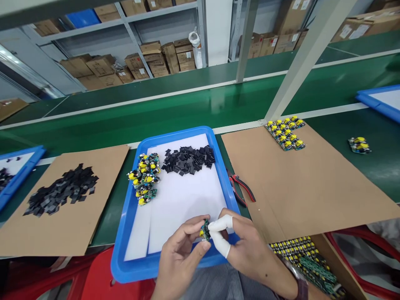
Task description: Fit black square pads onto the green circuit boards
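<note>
Over the near edge of the blue tray (125,225), my left hand (184,254) grips a small green circuit board (205,230) with a yellow part on it. My right hand (240,241), with white finger cots on thumb and forefinger, pinches the same board from the right. Whether a small piece sits between those right fingertips is hidden. Inside the tray, a heap of similar boards with yellow parts (145,177) lies at the left. Small black rectangular pieces (187,159) are piled at the tray's far side, on white sheets (187,200).
Red-handled pliers (240,187) lie against the tray's right side. Cardboard (300,179) at the right carries rows of boards (286,132). More black pieces (64,189) cover the left cardboard (71,233). A box of boards (312,262) stands low at the right, near a red stool (103,275).
</note>
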Demonstrator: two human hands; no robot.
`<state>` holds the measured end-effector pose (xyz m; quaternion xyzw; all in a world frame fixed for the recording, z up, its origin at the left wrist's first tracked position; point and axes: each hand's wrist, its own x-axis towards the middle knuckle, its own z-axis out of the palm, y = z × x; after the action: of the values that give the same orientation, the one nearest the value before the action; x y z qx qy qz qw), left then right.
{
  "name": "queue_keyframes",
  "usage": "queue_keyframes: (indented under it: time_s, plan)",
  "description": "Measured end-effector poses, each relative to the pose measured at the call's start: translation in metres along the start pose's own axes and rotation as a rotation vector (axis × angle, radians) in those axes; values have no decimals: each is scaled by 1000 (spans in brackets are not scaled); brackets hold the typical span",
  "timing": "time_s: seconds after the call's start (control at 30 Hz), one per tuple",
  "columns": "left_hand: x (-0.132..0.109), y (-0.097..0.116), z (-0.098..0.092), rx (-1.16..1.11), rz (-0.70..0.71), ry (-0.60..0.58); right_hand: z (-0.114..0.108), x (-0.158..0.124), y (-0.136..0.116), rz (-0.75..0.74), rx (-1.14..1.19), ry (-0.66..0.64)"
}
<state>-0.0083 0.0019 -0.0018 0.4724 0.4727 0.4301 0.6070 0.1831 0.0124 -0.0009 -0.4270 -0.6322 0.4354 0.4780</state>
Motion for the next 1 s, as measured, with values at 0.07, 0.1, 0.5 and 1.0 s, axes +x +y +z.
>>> queue_keyframes:
  time_s: [0.07,0.1,0.5,1.0]
  plan:
    - [0,-1,-1,35,23,6,1,0,0,67,27,1]
    - [0,-2,-1,49,29,8,1,0,1,84,31,6]
    - [-2,12,9,-3,-34,43,-2,-1,0,-70,24,-32]
    - [1,11,7,-36,-85,13,-2,0,-5,-61,68,8]
